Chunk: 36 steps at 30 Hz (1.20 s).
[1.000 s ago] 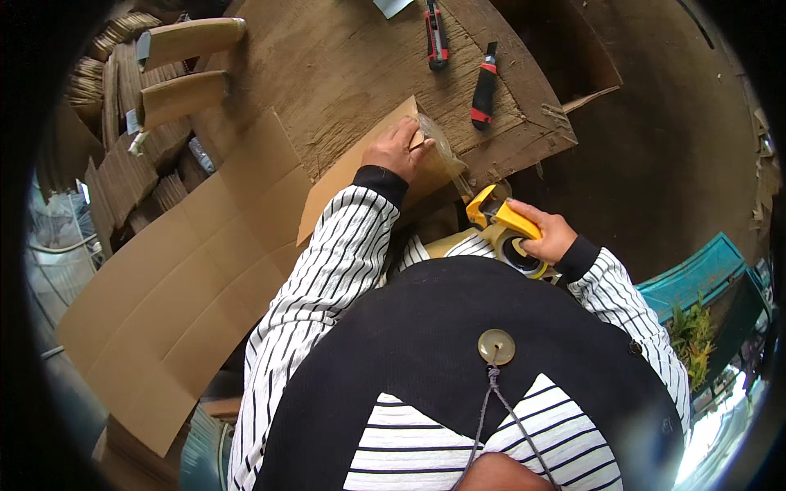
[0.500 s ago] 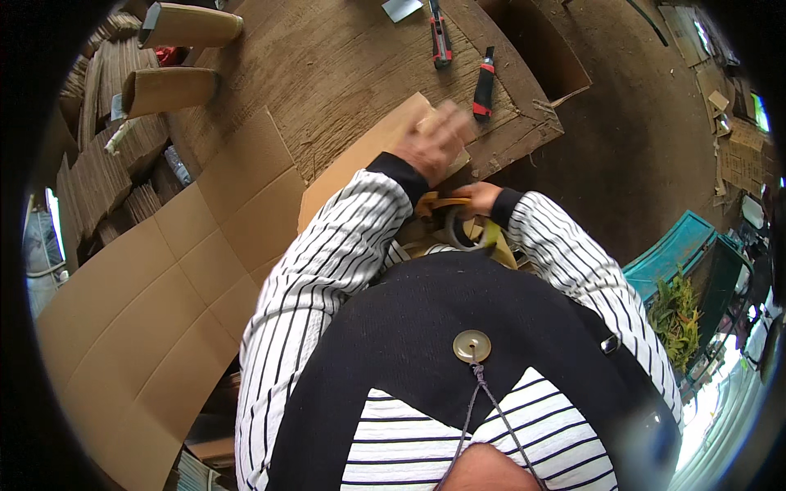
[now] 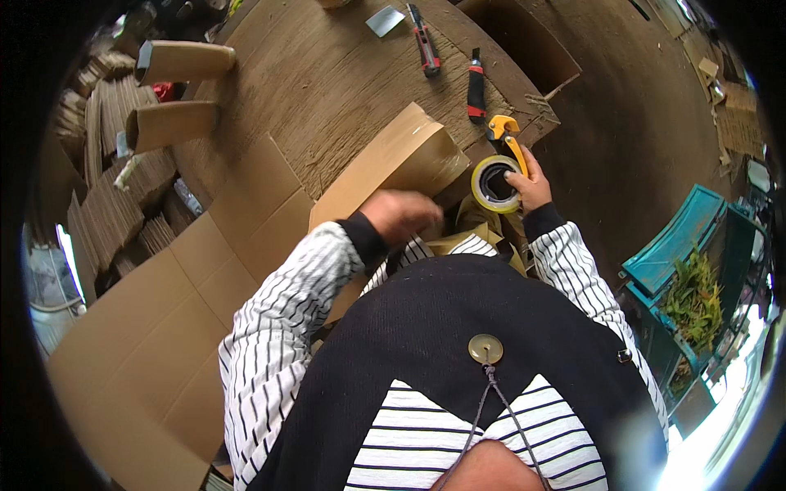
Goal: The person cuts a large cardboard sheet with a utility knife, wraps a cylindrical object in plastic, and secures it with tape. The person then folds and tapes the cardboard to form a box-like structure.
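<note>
My right hand (image 3: 534, 184) is closed round the orange handle of a tape dispenser (image 3: 514, 151), held upright just past the table's near right corner. A roll of yellowish tape (image 3: 494, 183) sits on it. My left hand (image 3: 401, 217), smeared by motion, is beside the near side of a folded cardboard piece (image 3: 381, 155); its fingers do not show clearly. Shiny tape covers the right end of that cardboard, which lies slantwise on the table's near edge.
Two utility knives (image 3: 425, 49) (image 3: 476, 88) lie on the wooden table (image 3: 311, 90). Two folded cardboard sleeves (image 3: 184, 62) (image 3: 172, 125) stand at the far left. A large flat cardboard sheet (image 3: 155, 327) spreads at left, with stacked cardboard (image 3: 123, 102) behind. An open box (image 3: 524, 41) stands beyond the table's right edge.
My left hand has moved down and left, off the right end of the folded cardboard. My right hand has lifted the tape dispenser up and right, clear of my body.
</note>
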{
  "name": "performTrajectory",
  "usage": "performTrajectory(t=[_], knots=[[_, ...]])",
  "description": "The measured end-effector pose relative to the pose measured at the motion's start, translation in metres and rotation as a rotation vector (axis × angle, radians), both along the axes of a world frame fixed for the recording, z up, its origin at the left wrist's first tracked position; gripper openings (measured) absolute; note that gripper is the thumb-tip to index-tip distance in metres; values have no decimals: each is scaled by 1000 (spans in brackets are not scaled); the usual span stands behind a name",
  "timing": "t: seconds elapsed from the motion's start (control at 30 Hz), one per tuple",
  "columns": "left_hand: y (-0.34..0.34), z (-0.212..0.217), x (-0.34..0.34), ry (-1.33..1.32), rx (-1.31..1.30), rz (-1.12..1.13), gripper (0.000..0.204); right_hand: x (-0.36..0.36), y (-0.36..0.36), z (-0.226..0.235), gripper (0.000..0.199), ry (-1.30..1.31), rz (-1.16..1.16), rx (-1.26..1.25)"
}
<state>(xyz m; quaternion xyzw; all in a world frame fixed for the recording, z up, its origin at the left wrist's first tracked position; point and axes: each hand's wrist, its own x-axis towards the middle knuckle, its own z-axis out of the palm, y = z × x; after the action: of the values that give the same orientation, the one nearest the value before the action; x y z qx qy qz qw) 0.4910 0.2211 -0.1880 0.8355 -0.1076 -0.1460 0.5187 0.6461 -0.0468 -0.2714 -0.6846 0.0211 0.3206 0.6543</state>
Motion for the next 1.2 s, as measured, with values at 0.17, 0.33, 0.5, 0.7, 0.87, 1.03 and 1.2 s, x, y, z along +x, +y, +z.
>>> performTrajectory(t=[0.17,0.33,0.5,0.7,0.87,1.03,1.2], knots=[[114,-102,59,189,91,813,25,-9,31,-21,71,-125,-69,-111],[97,-175,67,502,583,739,51,-5,47,5,71,-120,-141,-95],[89,-178,44,559,470,714,68,8,43,19,73,-79,-38,-74],[73,-15,47,153,647,801,45,18,39,24,73,-156,73,15],[46,13,45,38,604,890,35,43,56,32,76,-571,303,-237],[-23,-19,26,79,675,841,35,85,21,40,76,-786,410,-244],[-9,-5,51,143,338,906,15,102,9,56,86,-876,540,38]])
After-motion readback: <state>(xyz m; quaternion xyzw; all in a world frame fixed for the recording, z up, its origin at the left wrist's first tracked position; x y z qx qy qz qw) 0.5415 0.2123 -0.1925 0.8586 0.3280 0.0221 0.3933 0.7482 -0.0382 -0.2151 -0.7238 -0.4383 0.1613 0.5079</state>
